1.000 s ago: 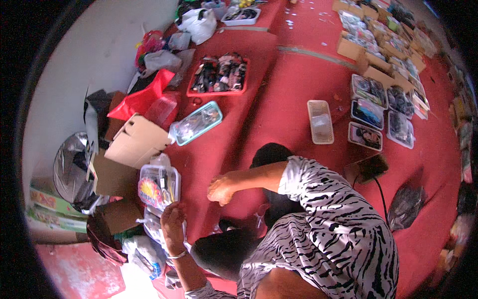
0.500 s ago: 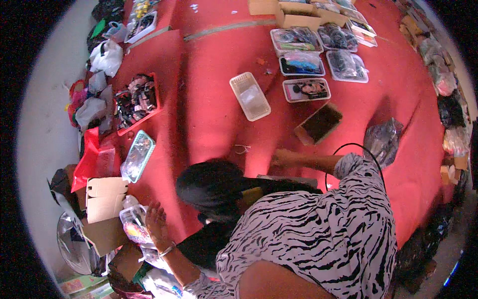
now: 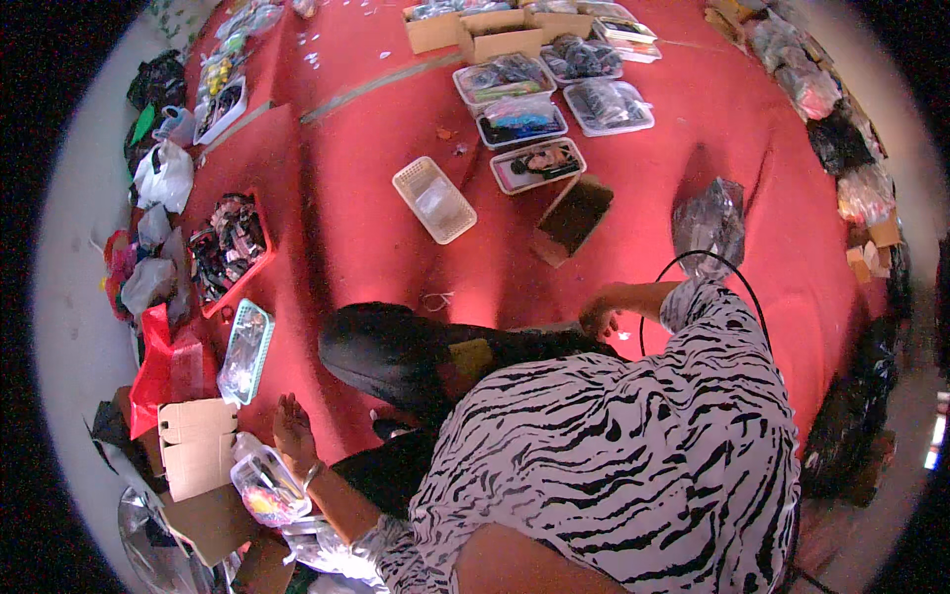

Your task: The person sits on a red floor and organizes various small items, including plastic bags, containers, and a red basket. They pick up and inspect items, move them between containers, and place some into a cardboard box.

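My left hand (image 3: pixel 294 436) is raised at the lower left with its fingers stretched out and nothing seen in it. Beside it sits a clear plastic container (image 3: pixel 269 487) with something colourful inside. The left wrist wears a bracelet (image 3: pixel 313 474). In front of my body hangs my right hand (image 3: pixel 601 312), its fingers loosely bent and apart, with no object visible in it. A small white scrap (image 3: pixel 623 337) shows just by those fingers. Nearest beyond that hand lies a small open cardboard box (image 3: pixel 574 220). My leg in dark trousers (image 3: pixel 381 358) lies folded between the two hands.
A cream basket (image 3: pixel 467 230) stands mid-floor on the red cloth. Packed trays (image 3: pixel 539 163) and boxes (image 3: pixel 500 42) fill the back. At left are a red tray of dark items (image 3: pixel 259 259), a mint basket (image 3: pixel 259 346) and a carton (image 3: pixel 198 450). A black cable (image 3: pixel 744 282) loops at right.
My right hand has drawn back from its forward reach, and its fingers now hang down. My left hand stays by the clear container. The view has shifted, so the floor items appear further left.
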`<state>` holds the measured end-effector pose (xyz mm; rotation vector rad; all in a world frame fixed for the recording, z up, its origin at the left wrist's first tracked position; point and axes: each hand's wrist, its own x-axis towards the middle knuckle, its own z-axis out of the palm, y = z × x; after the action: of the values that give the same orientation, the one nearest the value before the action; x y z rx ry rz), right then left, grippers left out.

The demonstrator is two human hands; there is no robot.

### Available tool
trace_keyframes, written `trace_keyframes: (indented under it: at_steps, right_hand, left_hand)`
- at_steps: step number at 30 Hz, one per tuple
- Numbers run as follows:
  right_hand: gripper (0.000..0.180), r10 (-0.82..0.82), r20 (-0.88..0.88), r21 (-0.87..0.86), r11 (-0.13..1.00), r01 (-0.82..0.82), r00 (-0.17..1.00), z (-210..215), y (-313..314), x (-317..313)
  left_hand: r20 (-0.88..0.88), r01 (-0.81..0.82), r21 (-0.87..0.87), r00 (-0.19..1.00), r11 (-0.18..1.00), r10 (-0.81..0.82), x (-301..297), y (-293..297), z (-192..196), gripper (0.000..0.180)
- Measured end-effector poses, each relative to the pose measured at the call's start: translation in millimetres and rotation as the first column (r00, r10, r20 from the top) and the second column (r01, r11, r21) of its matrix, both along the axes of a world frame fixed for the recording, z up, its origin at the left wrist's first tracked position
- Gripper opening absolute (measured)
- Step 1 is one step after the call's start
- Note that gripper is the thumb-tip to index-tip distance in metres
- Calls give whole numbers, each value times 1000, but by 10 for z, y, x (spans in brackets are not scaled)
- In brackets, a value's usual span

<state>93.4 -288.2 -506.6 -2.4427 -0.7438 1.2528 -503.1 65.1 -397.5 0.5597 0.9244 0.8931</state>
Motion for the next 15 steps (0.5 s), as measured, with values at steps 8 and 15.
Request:
trace_keyframes:
  at_steps: [8,15]
  right_hand:
    - [33,-255,91,-112,958,264,963,4,-1247,131]
    - [36,-279,-13,-338,905,258,960,-268,-2022,-146]
  left_hand:
    - [-81,71,-7,994,997,-71,272,327,-215,25]
    - [-267,42,-12,963,999,-44,134,506,-525,31]
